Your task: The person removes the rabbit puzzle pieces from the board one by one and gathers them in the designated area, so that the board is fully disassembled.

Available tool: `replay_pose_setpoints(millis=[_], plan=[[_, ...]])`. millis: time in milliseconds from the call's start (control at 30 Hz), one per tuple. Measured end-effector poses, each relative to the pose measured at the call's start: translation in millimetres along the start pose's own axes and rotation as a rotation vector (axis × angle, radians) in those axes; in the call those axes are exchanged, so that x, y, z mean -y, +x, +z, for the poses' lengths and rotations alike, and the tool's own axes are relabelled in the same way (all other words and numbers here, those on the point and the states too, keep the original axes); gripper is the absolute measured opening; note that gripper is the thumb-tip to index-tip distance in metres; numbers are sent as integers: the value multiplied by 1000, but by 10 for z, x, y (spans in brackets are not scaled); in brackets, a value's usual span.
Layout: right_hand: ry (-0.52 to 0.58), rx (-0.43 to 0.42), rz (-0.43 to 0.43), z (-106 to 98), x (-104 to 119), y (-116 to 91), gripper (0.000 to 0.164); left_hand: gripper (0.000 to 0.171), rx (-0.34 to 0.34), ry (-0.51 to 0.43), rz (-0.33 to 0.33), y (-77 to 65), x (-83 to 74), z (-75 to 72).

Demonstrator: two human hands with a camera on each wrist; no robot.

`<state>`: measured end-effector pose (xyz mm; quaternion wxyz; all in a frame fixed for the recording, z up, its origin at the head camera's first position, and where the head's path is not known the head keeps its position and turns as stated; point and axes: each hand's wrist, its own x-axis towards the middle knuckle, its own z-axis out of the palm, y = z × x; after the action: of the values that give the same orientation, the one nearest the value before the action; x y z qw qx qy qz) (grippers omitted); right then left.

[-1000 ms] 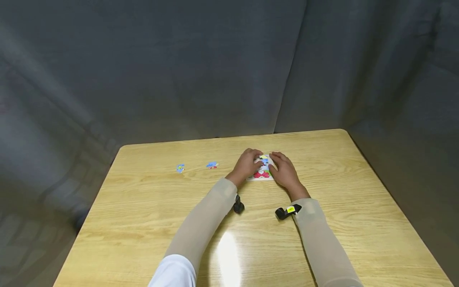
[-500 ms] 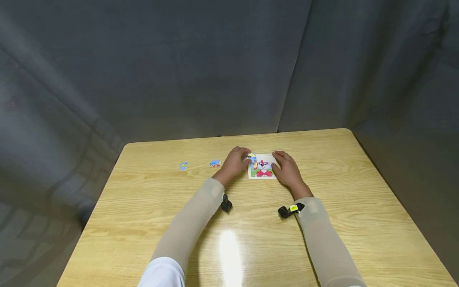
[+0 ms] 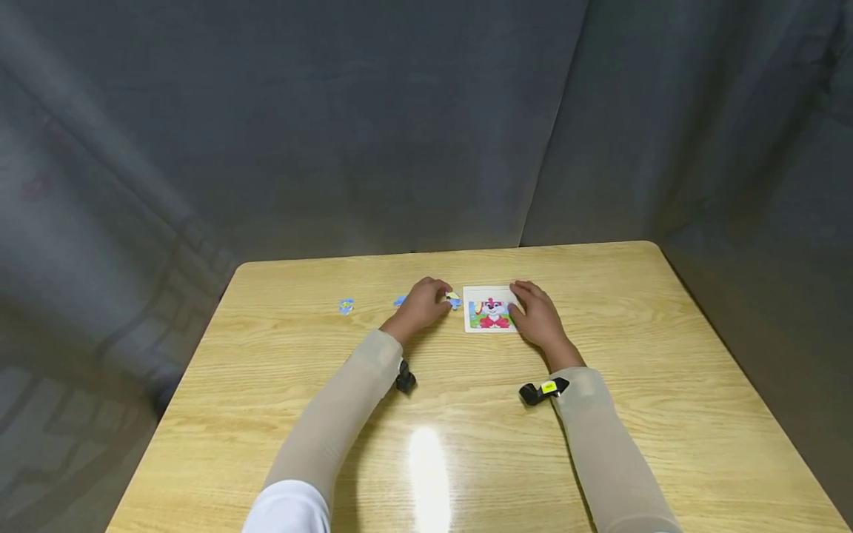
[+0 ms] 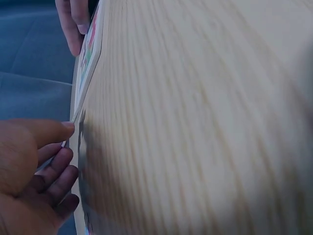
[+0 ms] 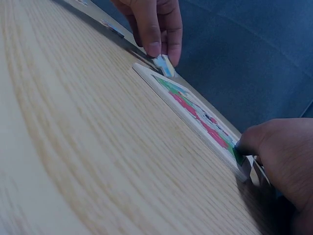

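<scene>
Between thumb and fingers, my left hand [image 3: 423, 305] pinches a blue and yellow jigsaw piece [image 3: 454, 300], held just left of the puzzle board. The right wrist view shows this jigsaw piece [image 5: 165, 65] tilted, close to the board's corner. The puzzle board [image 3: 478, 291] has a white frame; a red and white cartoon animal fills its lower part, and its upper part is bare. My right hand [image 3: 538, 317] grips the board's right side, thumb on the picture and fingers at the far edge. In the right wrist view, its fingers are mostly hidden behind the thumb.
Two loose jigsaw pieces lie to the left on the wooden table [image 3: 280, 414]: a blue and yellow piece [image 3: 346, 306] farther out, and a blue piece [image 3: 399, 301] partly covered by my left hand. A dark curtain [image 3: 373, 133] hangs behind the table.
My left hand has moved left from over the board, carrying the blue and yellow jigsaw piece away from it. The board's upper part now shows bare. My right hand stays at the board's right side.
</scene>
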<state>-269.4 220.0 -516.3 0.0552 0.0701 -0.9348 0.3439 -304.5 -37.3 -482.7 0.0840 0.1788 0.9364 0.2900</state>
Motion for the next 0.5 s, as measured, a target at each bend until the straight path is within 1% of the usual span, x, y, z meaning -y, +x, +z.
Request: replay_pose_setpoints(millis=[100,500], plan=[[0,1,0,3,-11,-2,50,32,19,29,-9,1,-1,-5],[4,1,6,3,6,-8,50,32,35,104,-14,17,-5,14]])
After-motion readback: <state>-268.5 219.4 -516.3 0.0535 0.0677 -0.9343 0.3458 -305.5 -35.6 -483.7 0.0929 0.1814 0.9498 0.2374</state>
